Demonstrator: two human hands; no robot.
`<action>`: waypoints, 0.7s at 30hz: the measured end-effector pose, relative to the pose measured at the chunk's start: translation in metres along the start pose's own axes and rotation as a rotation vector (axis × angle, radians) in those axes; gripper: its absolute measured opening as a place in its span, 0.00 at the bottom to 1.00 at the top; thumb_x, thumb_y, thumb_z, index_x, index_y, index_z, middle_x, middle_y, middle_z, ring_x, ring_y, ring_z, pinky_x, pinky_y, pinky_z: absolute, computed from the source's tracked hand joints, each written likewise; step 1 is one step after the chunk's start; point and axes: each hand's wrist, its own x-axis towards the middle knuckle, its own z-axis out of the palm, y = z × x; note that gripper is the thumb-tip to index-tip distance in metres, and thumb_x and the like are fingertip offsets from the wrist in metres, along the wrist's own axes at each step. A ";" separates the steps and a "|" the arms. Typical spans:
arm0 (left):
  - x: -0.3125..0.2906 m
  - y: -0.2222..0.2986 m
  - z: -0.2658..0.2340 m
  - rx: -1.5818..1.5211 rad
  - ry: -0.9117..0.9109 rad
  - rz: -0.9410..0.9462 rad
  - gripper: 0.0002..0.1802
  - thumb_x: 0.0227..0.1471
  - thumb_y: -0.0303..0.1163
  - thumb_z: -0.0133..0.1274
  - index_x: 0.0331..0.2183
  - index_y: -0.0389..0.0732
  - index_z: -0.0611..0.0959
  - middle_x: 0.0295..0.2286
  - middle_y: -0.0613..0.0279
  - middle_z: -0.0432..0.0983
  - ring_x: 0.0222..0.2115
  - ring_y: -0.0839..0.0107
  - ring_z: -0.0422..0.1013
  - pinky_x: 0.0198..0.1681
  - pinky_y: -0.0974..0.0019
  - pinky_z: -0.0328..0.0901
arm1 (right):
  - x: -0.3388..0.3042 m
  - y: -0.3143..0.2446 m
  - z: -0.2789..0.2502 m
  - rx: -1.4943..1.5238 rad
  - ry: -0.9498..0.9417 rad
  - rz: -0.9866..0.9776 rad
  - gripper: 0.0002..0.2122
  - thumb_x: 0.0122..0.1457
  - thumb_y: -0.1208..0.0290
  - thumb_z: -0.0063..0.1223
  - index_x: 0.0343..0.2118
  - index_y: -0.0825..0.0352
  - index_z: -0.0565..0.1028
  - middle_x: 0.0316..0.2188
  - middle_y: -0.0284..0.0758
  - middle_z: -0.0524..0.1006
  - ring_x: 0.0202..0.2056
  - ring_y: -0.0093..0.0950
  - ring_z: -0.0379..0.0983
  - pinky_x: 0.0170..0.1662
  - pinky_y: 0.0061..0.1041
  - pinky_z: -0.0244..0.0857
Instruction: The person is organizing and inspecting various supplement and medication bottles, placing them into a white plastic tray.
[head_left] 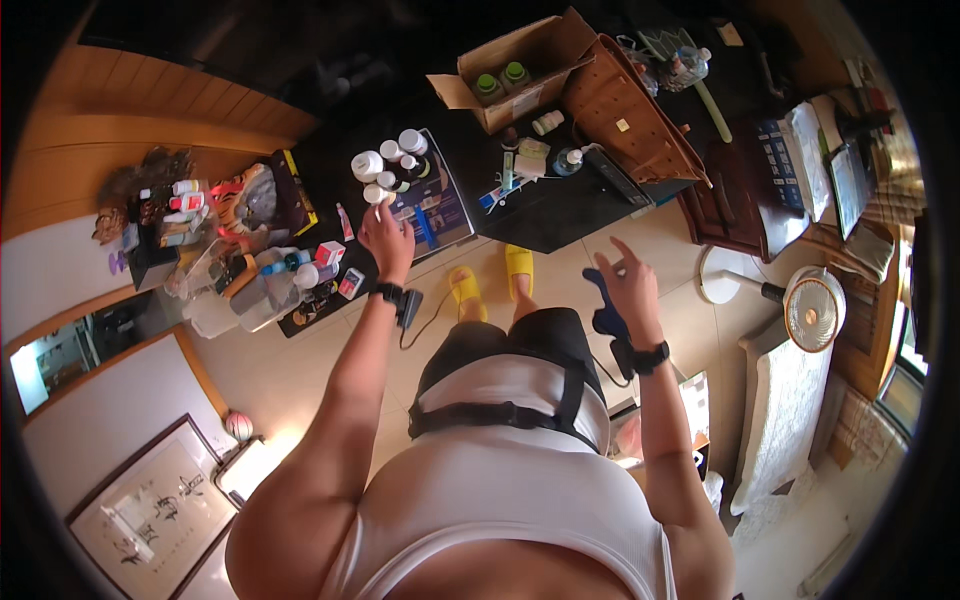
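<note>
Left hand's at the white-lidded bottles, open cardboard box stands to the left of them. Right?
Not quite: the side is wrong. In the head view, the open cardboard box stands to the right of the white-lidded bottles, and farther back. The left hand is at the bottles, as you said.

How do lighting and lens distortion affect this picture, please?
Head view: the rim fades to black; fisheye bending curves the orange wooden panelling; white glare glows beside the round pinkish ball; the black tabletop looks dark; the bare left hand looks fairly sharp.
</note>
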 end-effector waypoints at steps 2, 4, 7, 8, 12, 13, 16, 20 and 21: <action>-0.032 -0.001 -0.023 -0.057 0.037 -0.047 0.31 0.41 0.31 0.59 0.51 0.42 0.71 0.46 0.55 0.69 0.52 0.54 0.62 0.53 0.48 0.54 | 0.027 0.010 0.010 0.048 0.038 -0.026 0.24 0.53 0.61 0.59 0.54 0.60 0.71 0.21 0.40 0.79 0.24 0.41 0.76 0.30 0.35 0.70; -0.056 -0.003 -0.054 -0.055 0.072 -0.085 0.30 0.42 0.29 0.59 0.50 0.42 0.72 0.44 0.55 0.71 0.49 0.52 0.64 0.50 0.48 0.57 | 0.057 0.020 0.023 0.071 0.093 -0.041 0.29 0.53 0.62 0.58 0.59 0.58 0.65 0.23 0.41 0.79 0.26 0.42 0.76 0.30 0.37 0.69; -0.082 -0.006 -0.095 -0.042 0.131 -0.135 0.29 0.42 0.28 0.59 0.49 0.41 0.72 0.42 0.53 0.71 0.47 0.51 0.65 0.46 0.48 0.59 | 0.105 0.024 0.044 0.054 0.125 -0.047 0.34 0.52 0.63 0.57 0.63 0.56 0.58 0.26 0.43 0.79 0.30 0.44 0.76 0.31 0.40 0.70; -0.089 -0.015 -0.106 -0.046 0.168 -0.124 0.28 0.43 0.28 0.59 0.49 0.42 0.72 0.43 0.53 0.71 0.47 0.51 0.65 0.47 0.47 0.58 | 0.121 0.023 0.051 0.055 0.118 -0.054 0.34 0.52 0.63 0.57 0.63 0.56 0.58 0.26 0.43 0.79 0.30 0.44 0.76 0.31 0.40 0.70; -0.103 -0.024 -0.153 -0.023 0.256 -0.269 0.25 0.47 0.28 0.57 0.50 0.46 0.73 0.47 0.56 0.70 0.49 0.54 0.66 0.51 0.49 0.57 | 0.177 0.015 0.087 -0.169 0.048 -0.032 0.33 0.53 0.61 0.54 0.64 0.54 0.57 0.30 0.45 0.80 0.32 0.46 0.76 0.33 0.42 0.71; -0.100 -0.017 -0.164 -0.038 0.289 -0.290 0.24 0.48 0.28 0.57 0.49 0.45 0.74 0.46 0.57 0.71 0.49 0.55 0.66 0.51 0.50 0.56 | 0.188 0.018 0.097 -0.207 0.020 -0.038 0.33 0.54 0.61 0.53 0.64 0.54 0.56 0.32 0.46 0.80 0.33 0.46 0.77 0.34 0.43 0.71; -0.091 0.001 -0.196 -0.075 0.344 -0.277 0.20 0.49 0.28 0.56 0.47 0.45 0.76 0.44 0.57 0.72 0.48 0.55 0.66 0.51 0.52 0.56 | 0.207 0.031 0.123 -0.214 -0.009 -0.035 0.24 0.58 0.59 0.48 0.58 0.52 0.66 0.35 0.45 0.80 0.37 0.47 0.77 0.38 0.44 0.71; -0.085 0.025 -0.217 0.012 0.387 -0.198 0.18 0.48 0.26 0.56 0.44 0.43 0.78 0.43 0.57 0.74 0.47 0.56 0.67 0.52 0.55 0.56 | 0.212 0.040 0.136 -0.197 0.063 -0.119 0.11 0.58 0.58 0.49 0.39 0.57 0.77 0.33 0.44 0.80 0.37 0.47 0.76 0.38 0.44 0.71; -0.084 0.030 -0.221 0.044 0.371 -0.163 0.17 0.48 0.25 0.56 0.43 0.43 0.78 0.43 0.57 0.74 0.48 0.57 0.67 0.52 0.55 0.55 | 0.210 0.042 0.134 -0.211 0.086 -0.142 0.11 0.58 0.57 0.51 0.38 0.57 0.77 0.33 0.43 0.80 0.37 0.47 0.76 0.38 0.44 0.71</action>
